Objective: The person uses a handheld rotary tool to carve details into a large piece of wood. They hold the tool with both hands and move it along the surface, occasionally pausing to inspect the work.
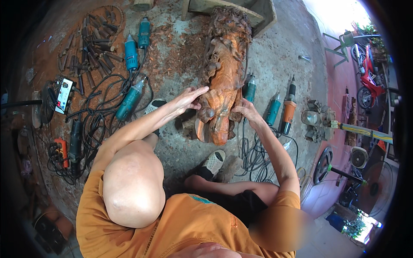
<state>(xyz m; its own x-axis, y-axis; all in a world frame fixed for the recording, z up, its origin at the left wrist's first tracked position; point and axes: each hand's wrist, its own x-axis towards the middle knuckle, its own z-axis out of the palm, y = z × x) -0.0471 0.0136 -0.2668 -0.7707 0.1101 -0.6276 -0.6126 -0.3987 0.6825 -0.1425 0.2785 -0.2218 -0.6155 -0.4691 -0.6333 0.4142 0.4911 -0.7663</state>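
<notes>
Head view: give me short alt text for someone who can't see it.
Seated on the ground, a person rests the left hand and right hand on an orange-brown wood carving, with teal power tools, chisels and cables around.

Bare floor [275, 56] right of carving [221, 86] open; grinders [282, 109], cables [254, 157] crowd near right.

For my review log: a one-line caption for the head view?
Both hands rest on an orange wood carving amid power tools.

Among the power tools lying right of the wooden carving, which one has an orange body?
The rightmost tool, beside the right hand. Its two neighbours are teal; only this one is orange with a black top.
</notes>
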